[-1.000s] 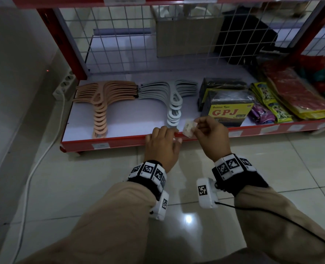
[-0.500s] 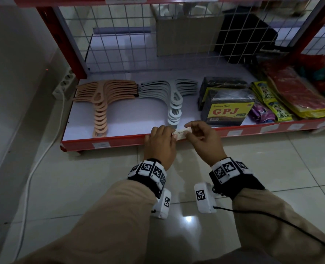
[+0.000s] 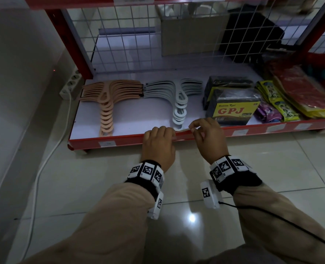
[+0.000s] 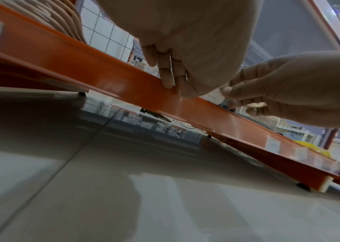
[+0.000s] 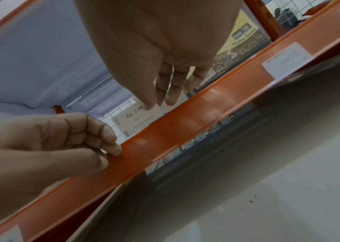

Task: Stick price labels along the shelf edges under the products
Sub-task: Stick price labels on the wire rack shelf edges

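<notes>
A white price label printed "Rp. 3.00" is pinched between thumb and fingers of my right hand. It stands at the top lip of the red shelf edge strip, in front of the grey hangers. My left hand sits just left of it, thumb and curled fingers pinching the strip's top lip. In the left wrist view the label shows partly behind my left palm. How far it sits in the strip is hidden.
Beige hangers lie left of the grey ones, a GPJ pack and snack packets to the right. Labels sit on the strip. A power strip with white cable lies by the left post. Wire mesh backs the shelf.
My right hand has brought the label down from above the shelf to the strip's top lip, close beside my left hand. The left hand has stayed on the strip.
</notes>
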